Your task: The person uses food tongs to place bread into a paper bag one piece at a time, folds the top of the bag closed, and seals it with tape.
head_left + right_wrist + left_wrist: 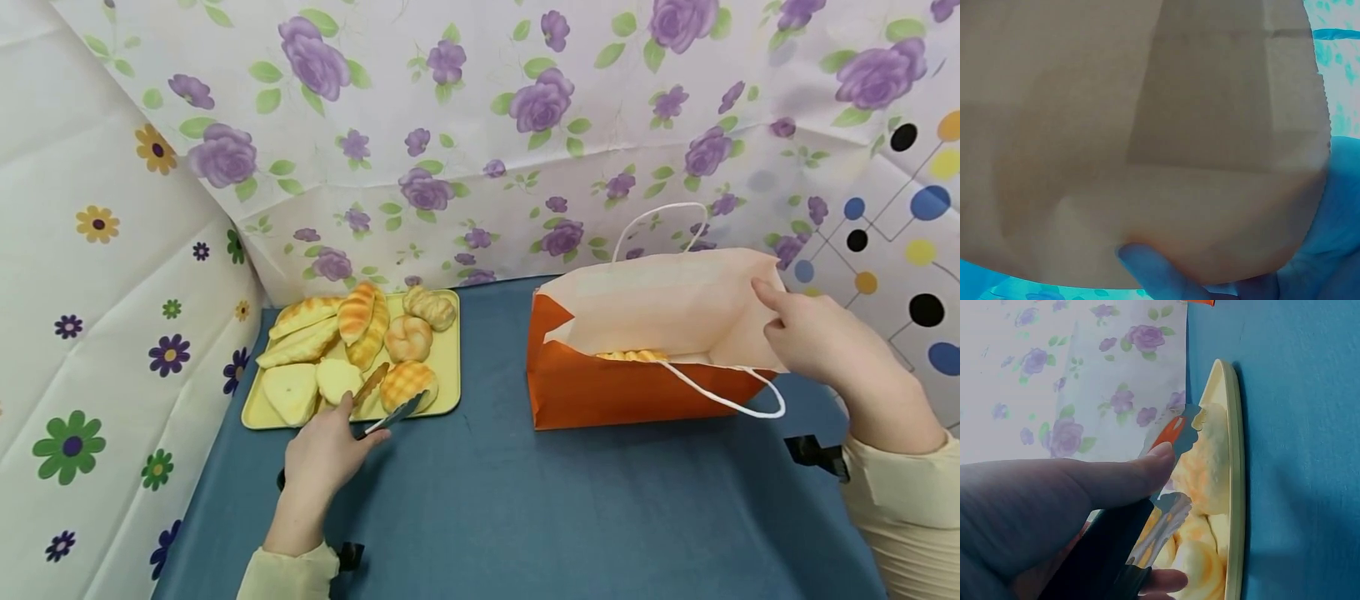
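My left hand [324,454] holds a pair of food tongs [407,407] with dark handles and scalloped metal tips. The tongs' arms are spread apart at the tray's front edge, beside a round bun with a criss-cross top [407,385]. Whether they touch the bun, I cannot tell. An orange paper bag [637,398] lies with its mouth facing me on the right. My right hand [813,337] pinches the right edge of its mouth, thumb on the pale inner side [1160,272] and fingers mostly hidden behind. Just inside the bag, part of a golden bread [633,356] shows.
A yellow tray [450,367] at the left carries several breads, among them long loaves [303,317], a knotted roll [408,338] and a pale triangular piece [289,392]. White cord handles [731,406] stick out from the bag. Flowered sheets [450,125] stand behind the blue tabletop [525,500].
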`<state>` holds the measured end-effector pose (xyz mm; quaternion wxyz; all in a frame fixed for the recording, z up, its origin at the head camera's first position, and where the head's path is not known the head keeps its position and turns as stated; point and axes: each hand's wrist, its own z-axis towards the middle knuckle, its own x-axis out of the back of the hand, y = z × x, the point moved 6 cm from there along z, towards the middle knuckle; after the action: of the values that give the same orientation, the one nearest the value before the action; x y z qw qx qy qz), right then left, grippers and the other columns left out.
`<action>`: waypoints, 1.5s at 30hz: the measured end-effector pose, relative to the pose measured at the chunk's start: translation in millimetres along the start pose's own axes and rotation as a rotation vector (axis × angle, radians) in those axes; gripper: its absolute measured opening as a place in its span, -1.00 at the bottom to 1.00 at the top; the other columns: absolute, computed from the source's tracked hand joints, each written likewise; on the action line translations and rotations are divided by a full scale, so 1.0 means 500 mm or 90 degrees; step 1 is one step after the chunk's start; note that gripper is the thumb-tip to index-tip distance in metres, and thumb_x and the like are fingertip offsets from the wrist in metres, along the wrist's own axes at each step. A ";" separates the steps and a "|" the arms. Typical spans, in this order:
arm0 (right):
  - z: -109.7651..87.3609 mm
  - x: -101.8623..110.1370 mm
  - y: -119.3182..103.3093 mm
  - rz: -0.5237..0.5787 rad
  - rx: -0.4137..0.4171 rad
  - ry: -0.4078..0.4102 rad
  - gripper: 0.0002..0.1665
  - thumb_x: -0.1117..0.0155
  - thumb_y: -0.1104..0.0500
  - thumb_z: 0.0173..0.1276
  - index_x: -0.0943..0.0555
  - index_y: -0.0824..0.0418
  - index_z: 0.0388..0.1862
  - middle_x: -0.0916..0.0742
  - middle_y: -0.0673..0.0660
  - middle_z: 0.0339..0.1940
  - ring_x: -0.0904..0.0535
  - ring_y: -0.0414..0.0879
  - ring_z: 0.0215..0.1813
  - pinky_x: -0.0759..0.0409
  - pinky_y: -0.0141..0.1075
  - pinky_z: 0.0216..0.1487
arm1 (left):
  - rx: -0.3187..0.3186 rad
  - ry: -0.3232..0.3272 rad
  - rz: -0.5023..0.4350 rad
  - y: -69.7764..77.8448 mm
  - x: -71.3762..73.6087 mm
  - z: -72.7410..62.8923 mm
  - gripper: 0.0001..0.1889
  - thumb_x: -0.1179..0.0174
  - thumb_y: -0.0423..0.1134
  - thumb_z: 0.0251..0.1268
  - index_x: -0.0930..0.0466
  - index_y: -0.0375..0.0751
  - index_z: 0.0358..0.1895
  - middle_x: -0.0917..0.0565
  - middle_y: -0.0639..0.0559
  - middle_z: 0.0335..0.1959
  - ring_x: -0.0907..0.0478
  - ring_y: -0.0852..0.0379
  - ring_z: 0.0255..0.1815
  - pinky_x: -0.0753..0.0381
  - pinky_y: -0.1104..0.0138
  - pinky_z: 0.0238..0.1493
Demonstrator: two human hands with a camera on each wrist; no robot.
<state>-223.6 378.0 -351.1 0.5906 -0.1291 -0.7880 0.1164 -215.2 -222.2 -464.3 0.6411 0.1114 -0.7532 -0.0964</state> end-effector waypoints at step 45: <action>-0.006 0.001 -0.004 0.002 -0.014 0.009 -0.15 0.23 0.21 0.62 0.22 0.22 0.79 -0.51 0.25 -0.48 -0.30 0.05 -0.61 -0.30 -0.10 -0.51 | 0.013 0.024 -0.071 -0.037 -0.035 -0.001 -0.13 -0.48 0.12 0.37 -0.39 -0.23 0.61 -0.72 -0.06 -0.25 -0.58 0.04 -0.48 -0.51 0.08 -0.51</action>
<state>-220.8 376.4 -349.3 0.5948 -0.1375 -0.7847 0.1075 -211.4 -234.7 -486.1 0.6477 0.1616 -0.7345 -0.1221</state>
